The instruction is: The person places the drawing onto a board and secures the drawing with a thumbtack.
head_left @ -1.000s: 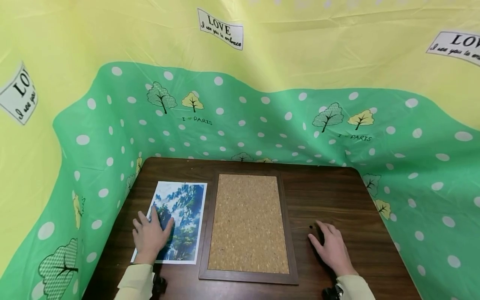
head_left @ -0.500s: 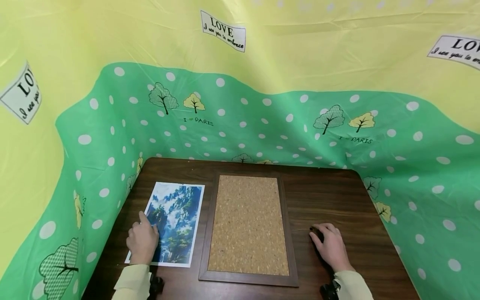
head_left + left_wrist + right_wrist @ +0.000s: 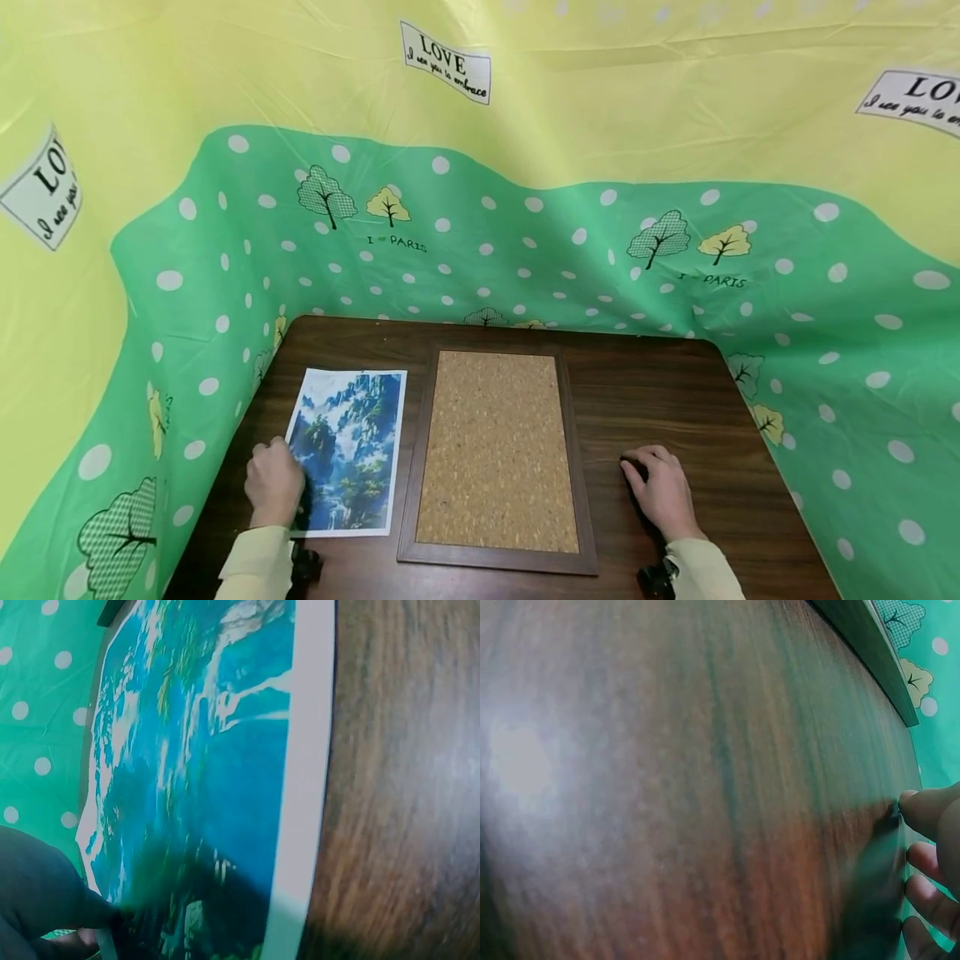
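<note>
Clerk: Item one, landscape print. Location?

Checker: Flat on the wooden tabletop, left side, apart from the cork board and just left of its dark frame.

Clerk: Item two, left hand. Condition?

Checker: Fingers curled at the print's left edge. The left wrist view shows one digit over the white border and another at its outer side: a pinch on the paper, by my reading.

Clerk: Amendments since the last entries?

Checker: One second ago that hand lay spread across the picture; half a second ago it had drawn left, one finger pointing. Now it is bunched at the border, leaving most of the picture uncovered. The sheet sits slightly turned against its earlier lie.

Clerk: Bearing on the work in hand?

Checker: In my judgement, control of the sheet has passed from a flat palm to an edge hold, which suits steering or raising paper. It is not on the board.

Clerk: Item three, right hand.

Checker: Resting on the tabletop, right of the board, fingers loosely bent. Thumb and forefinger have closed in around a small dark spot. Whether they pinch it, or what it is, cannot be told.
</note>
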Motion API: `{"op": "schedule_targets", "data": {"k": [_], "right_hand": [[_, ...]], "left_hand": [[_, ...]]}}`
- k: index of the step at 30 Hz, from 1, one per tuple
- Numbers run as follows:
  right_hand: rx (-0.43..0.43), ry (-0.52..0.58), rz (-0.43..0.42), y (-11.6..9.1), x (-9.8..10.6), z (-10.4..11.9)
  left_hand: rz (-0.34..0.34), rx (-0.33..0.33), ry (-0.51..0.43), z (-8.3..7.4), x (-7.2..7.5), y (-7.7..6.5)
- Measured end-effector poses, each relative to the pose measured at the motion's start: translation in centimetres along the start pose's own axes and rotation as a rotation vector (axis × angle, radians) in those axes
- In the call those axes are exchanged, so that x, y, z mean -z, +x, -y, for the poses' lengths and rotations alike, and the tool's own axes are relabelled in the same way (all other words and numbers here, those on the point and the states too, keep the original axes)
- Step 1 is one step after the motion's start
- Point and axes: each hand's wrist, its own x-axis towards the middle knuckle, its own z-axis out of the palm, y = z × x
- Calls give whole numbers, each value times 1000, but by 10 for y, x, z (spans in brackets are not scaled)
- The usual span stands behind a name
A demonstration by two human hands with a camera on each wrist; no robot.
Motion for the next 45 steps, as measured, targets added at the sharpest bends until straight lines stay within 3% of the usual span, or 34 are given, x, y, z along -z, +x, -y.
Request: {"op": "schedule_targets", "data": {"k": [3,15,27,38,45], "right_hand": [[2,2,-8,1,0,0],[-19,21,-14,2,1,3],[-45,42,-4,-1,-1,2],[-71,45,20,-1,1,3],[-67,51,15,-2,-1,2]], "left_hand": [[31,11,-14,3,2,1],[-6,-5,-90,12,13,1],[77,96,-128,19,23,4],[31,61,-165,27,31,6],[44,117,-212,28,38,9]]}}
